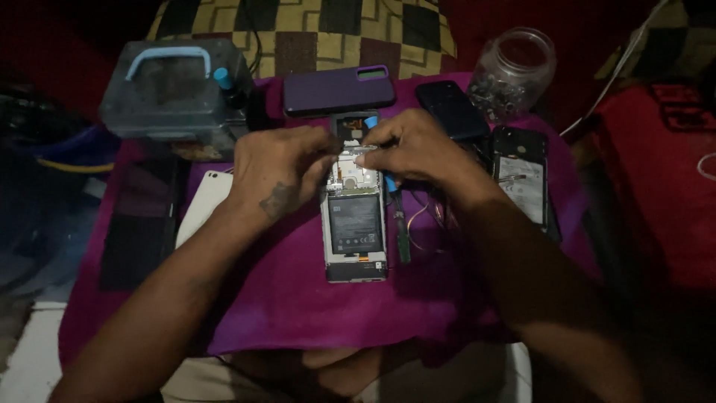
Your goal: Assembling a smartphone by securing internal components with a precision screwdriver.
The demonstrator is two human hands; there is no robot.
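Both forearms come in from the bottom corners and meet over the opened phone (356, 224), which lies back-off on the purple cloth (298, 298) covering the worktop, its dark battery facing up. The left hand (280, 172) is knuckles-up, wrist bent inward, fingers curled down onto the phone's upper left edge, pressing there. The right hand (414, 149) mirrors it from the other side, fingers bunched in a pinch around a blue-handled screwdriver (389, 181), its tip hidden under the fingertips at the phone's top section. The two hands sit almost touching, thumbs close above the camera end.

Just right of the phone lie thin tools (403, 231) and a loose wire. Further right rests a second opened phone (526, 183), with a dark phone (451, 108) above it. A purple phone case (339, 89) lies behind the hands, a glass jar (514, 71) of small parts stands at the far right, a grey box with a blue handle (175, 93) at the far left, and a white back cover (203, 205) sits beside the left wrist.
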